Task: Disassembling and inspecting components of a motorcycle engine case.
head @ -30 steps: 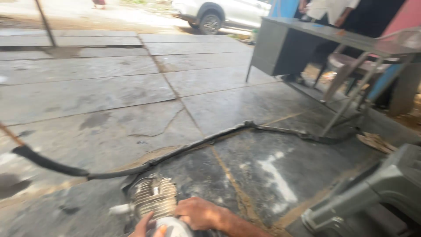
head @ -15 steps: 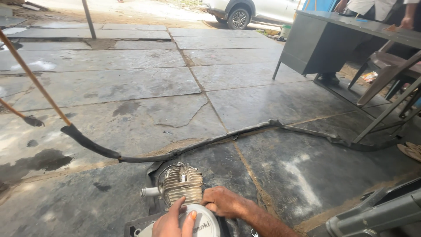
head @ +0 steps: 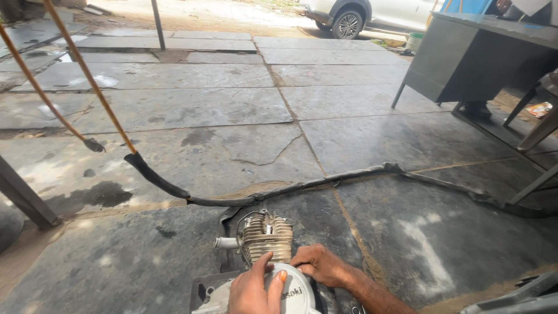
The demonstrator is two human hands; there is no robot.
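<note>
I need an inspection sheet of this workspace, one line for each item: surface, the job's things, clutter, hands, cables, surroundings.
Surface: cracked stone floor, dusty, with dark stains.
Job's things: small engine with cooling fins, on the floor; round pale cover at its near end.
Clutter: small scraps of litter beside the desk, too small to tell.
Hands: left hand flat on the cover; right hand resting at the cover's edge; no closed grip seen.
Cables: black hose lying across the floor behind the engine.
Surroundings: grey metal desk at right, white car beyond, two slanting orange rods at left.
</note>
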